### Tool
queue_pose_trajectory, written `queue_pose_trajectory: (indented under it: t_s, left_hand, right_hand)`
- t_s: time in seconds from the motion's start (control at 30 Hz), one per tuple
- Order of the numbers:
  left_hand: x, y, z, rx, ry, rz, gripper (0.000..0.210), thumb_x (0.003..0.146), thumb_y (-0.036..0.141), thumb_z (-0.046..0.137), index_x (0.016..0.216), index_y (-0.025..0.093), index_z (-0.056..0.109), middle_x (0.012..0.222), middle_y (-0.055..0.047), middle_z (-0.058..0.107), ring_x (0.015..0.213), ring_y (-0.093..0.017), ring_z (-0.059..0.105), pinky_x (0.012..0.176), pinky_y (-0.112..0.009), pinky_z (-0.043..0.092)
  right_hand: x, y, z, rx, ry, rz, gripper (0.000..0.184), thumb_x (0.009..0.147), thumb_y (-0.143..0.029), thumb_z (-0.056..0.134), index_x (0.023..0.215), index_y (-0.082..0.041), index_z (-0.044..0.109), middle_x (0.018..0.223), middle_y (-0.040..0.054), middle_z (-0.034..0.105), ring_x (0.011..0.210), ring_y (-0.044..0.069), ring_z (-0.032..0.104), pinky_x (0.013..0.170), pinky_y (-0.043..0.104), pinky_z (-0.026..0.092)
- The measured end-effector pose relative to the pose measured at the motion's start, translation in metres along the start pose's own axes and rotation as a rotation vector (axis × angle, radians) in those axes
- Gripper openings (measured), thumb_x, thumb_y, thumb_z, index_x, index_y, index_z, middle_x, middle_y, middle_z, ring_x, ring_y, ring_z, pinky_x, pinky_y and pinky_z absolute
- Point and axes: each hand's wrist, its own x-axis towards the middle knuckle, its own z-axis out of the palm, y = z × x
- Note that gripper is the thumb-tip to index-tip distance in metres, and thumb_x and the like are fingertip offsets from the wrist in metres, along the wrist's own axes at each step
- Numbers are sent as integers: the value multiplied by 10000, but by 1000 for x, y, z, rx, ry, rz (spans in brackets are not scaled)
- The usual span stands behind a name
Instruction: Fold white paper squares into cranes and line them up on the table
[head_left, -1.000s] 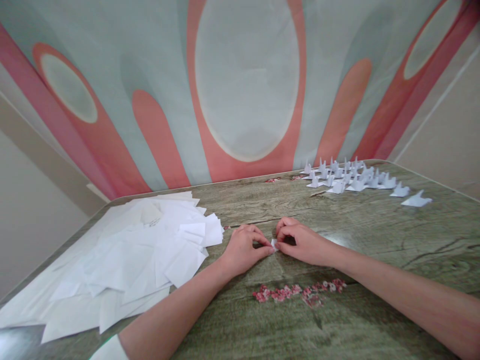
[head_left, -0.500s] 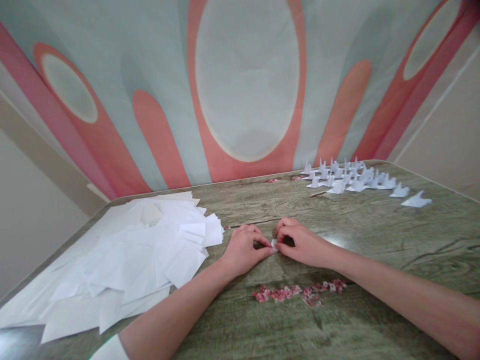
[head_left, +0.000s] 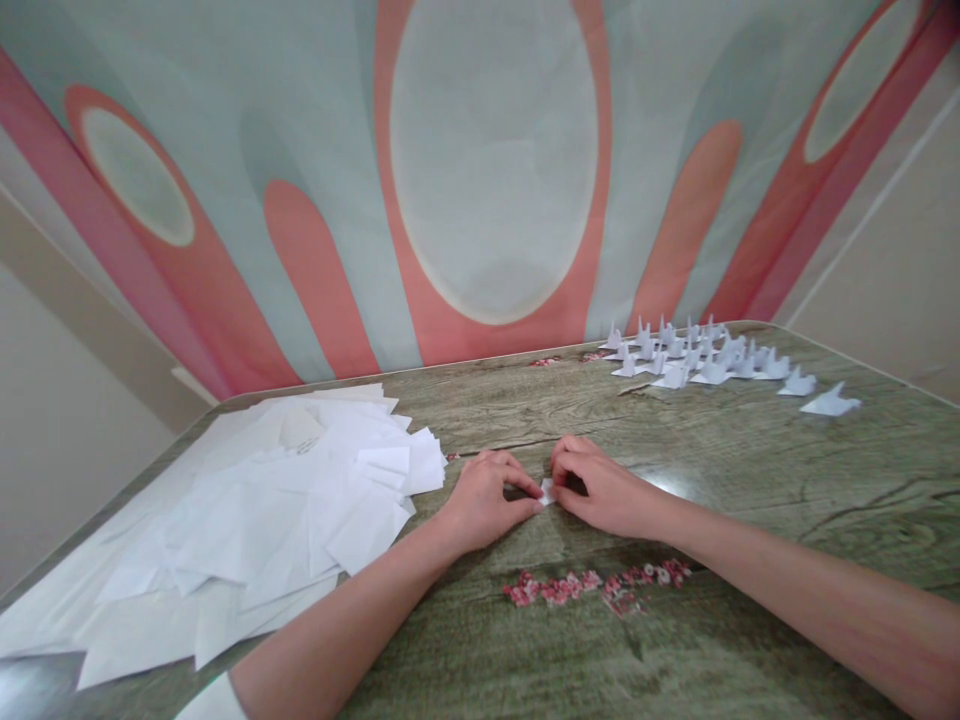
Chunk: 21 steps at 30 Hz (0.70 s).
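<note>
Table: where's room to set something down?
Free: table between the folded paper birds and right forearm; strip between paper pile and birds; near stretch between right and left forearm. Crowded: left, under the pile; far right, under the birds; centre, where left hand and right hand pinch a small paper.

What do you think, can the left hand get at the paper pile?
Probably yes: nothing stands between the left hand and the paper pile, though its fingers hold a small paper.
</note>
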Motion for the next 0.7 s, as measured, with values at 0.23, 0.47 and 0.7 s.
queue_pose_trajectory:
  t_s: [0.23, 0.47, 0.7]
  left_hand:
    - [-16, 20, -9, 210, -63, 169, 241, 790, 288, 594, 1024, 243, 627, 1033, -30, 607, 987, -202, 530, 875, -331, 394]
    - [-37, 29, 5, 521, -94, 223, 440, 864, 390, 458, 1255, 188, 432, 1260, -81, 516, 1196, -234, 419, 1004, -396, 291]
    - [-37, 27, 7, 544, -122, 238, 459, 868, 410, 439, 1258, 169, 427, 1274, -84, 510, 1217, -226, 403, 1034, -374, 252]
  right_hand:
    - [0, -2, -1, -31, -15, 10, 68, 738, -119, 556, 724, -183, 538, 836, 43, 511, 827, 186, 475, 736, 332, 407]
    - [1, -1, 1, -17, 7, -5, 113, 723, -98, 562, 680, -188, 509, 831, 39, 513, 819, 182, 479, 727, 327, 412]
    - [0, -2, -1, -2, 23, 6, 118, 734, -99, 552, 736, -195, 484, 829, 31, 509, 811, 178, 475, 720, 321, 406]
